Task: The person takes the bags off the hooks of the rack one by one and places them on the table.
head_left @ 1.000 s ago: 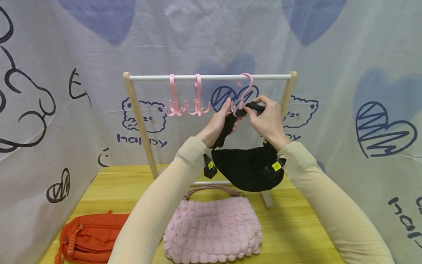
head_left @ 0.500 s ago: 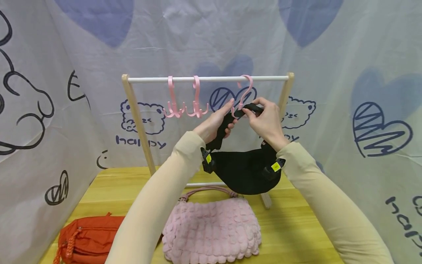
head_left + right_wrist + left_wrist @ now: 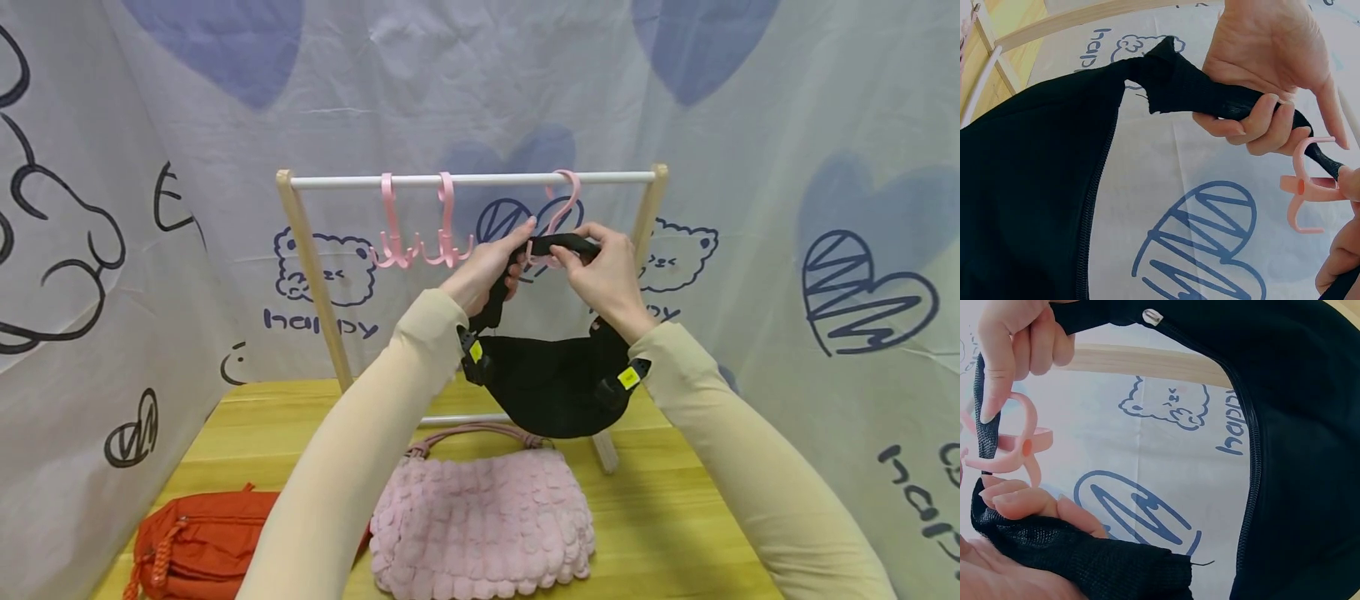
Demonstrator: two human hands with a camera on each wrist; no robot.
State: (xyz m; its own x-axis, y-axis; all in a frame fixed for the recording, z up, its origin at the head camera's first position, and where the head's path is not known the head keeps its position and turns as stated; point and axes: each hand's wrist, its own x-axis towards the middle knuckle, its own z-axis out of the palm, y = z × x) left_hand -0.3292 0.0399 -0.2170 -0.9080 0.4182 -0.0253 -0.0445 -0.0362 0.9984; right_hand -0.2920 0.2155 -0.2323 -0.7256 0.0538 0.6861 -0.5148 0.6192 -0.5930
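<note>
A black bag (image 3: pixel 555 392) with a zipper hangs from its black strap (image 3: pixel 542 245) between both hands. My left hand (image 3: pixel 483 273) curls its fingers round the strap on the left side, with the thumb pointing up. On the other side, my right hand (image 3: pixel 606 271) pinches the strap between thumb and fingers. Between the hands is the rightmost pink hook (image 3: pixel 567 200), whose prongs (image 3: pixel 1019 453) meet the strap in the left wrist view. That stretch of strap runs across the prongs; whether it rests in one I cannot tell.
Two more pink hooks (image 3: pixel 446 221) hang on the rack's white rail (image 3: pixel 495 179), left of the hands. A pink bubbly-textured handbag (image 3: pixel 483 525) lies on the yellow wooden table (image 3: pixel 667 533). An orange-red bag (image 3: pixel 206 533) lies at its left, partly behind the left sleeve.
The strap between the hands has gone from bent and sloping to nearly level at the hook's prongs. My left hand has shifted slightly left; the right hand has hardly moved.
</note>
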